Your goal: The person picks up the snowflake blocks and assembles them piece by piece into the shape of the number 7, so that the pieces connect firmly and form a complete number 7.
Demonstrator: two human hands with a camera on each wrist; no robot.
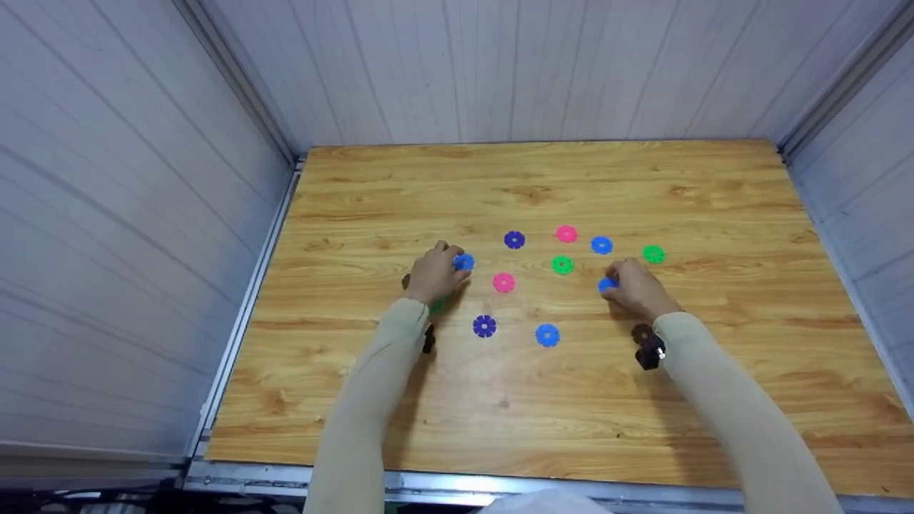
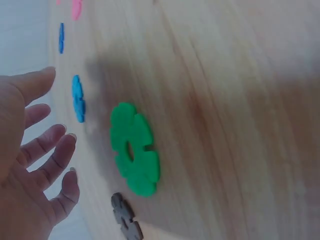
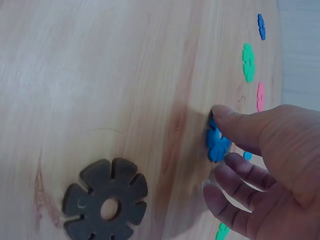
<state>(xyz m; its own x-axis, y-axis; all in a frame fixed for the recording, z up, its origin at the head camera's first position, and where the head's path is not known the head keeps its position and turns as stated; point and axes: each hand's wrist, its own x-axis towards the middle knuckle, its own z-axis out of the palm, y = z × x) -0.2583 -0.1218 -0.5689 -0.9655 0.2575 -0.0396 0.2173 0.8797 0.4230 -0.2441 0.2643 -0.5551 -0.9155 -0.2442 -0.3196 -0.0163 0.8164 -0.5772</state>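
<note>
My left hand (image 1: 437,273) hovers at a blue notched plastic disc (image 1: 468,262) on the left of the group. Its fingers are spread and loosely bent, and in the left wrist view the blue disc (image 2: 78,99) shows beyond the thumb. A green disc (image 2: 142,170) and a brown disc (image 2: 119,202) lie flat by this hand. On the right, my right hand (image 1: 635,289) pinches another blue disc (image 3: 218,151) at its edges between thumb and index finger, low over the wood. The other right fingers curve loosely. A dark brown disc (image 3: 95,175) lies near the right wrist.
Between the hands lie several more discs on the wooden table (image 1: 500,421): pink (image 1: 503,277), green (image 1: 563,259), purple (image 1: 484,333) and blue (image 1: 548,341). Farther back are purple (image 1: 514,234), pink (image 1: 566,228) and blue ones. Pale panels (image 1: 464,71) enclose three sides.
</note>
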